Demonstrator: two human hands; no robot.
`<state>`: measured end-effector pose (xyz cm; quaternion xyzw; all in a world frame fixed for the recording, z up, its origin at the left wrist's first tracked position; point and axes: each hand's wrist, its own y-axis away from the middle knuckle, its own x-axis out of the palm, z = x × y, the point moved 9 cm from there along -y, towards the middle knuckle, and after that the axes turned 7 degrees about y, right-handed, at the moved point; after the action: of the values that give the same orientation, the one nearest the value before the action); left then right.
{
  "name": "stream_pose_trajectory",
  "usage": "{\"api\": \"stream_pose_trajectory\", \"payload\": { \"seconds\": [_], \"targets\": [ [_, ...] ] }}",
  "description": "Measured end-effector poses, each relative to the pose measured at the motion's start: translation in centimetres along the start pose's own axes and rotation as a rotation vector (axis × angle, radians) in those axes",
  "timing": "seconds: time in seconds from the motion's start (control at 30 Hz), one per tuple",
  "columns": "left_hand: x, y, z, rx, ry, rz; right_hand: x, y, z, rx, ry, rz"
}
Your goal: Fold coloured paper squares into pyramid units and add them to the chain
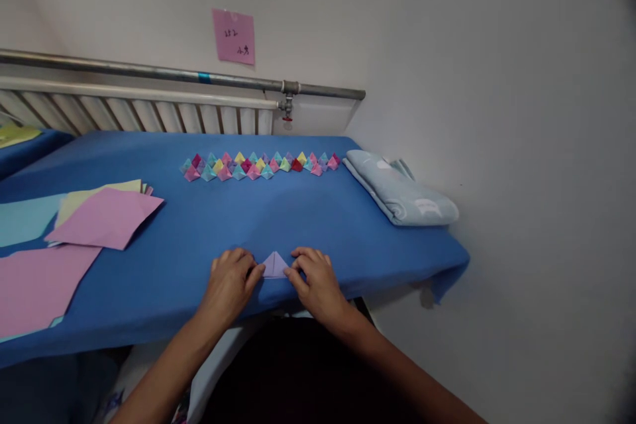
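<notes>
A small lavender folded paper triangle [275, 265] lies on the blue cloth near the table's front edge, its point facing away from me. My left hand [232, 281] pinches its left corner between thumb and curled fingers. At the right corner, my right hand [314, 278] grips the paper the same way. A crease runs down the middle of the triangle. Farther back stand rows of small folded paper pieces [253, 171] in pink, blue, yellow, purple and red.
Loose sheets of pink paper [106, 218] and blue paper [24, 220] overlap at the left. A folded light-blue blanket [397, 189] rests at the right end of the blue tablecloth [199, 278]. Behind are a radiator [189, 116], a metal pipe [149, 70] and a pink wall note [233, 37].
</notes>
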<state>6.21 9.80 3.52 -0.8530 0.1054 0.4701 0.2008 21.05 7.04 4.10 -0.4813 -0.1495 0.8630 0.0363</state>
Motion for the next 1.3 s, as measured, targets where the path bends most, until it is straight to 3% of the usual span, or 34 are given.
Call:
{"api": "stream_pose_trajectory", "payload": {
  "seconds": [0.33, 0.97, 1.3],
  "targets": [
    [-0.2, -0.1, -0.37, -0.015, -0.054, -0.012, 0.21, -0.2, -0.14, 0.012, 0.027, 0.0],
    [0.58, -0.54, -0.22, -0.042, -0.182, 0.098, 0.35, -0.12, -0.25, 0.025, 0.067, -0.008],
    [0.34, -0.58, -0.47, -0.015, -0.213, 0.07, 0.38, -0.32, -0.18, 0.018, 0.094, -0.001]
  ]
}}
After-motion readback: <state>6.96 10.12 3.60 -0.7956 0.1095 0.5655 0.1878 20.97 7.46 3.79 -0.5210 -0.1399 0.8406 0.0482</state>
